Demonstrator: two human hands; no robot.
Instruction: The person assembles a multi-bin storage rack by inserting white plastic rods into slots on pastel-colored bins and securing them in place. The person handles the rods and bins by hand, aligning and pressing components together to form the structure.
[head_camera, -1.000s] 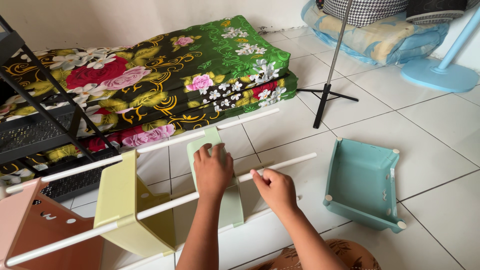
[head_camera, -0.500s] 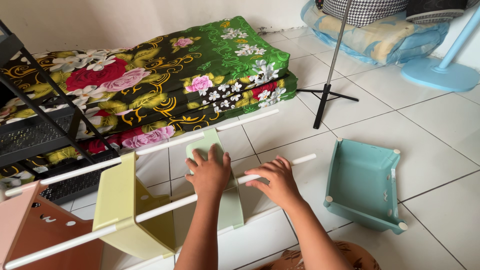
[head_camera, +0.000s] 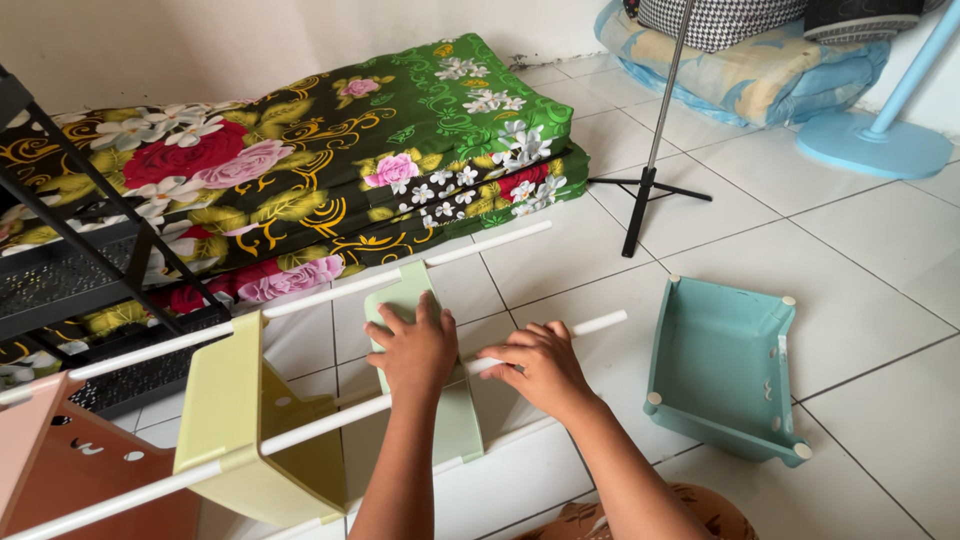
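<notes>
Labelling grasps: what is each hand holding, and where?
Left hand presses the pale green shelf panel at its upper edge; right hand grips the white pole near its end.
</notes>
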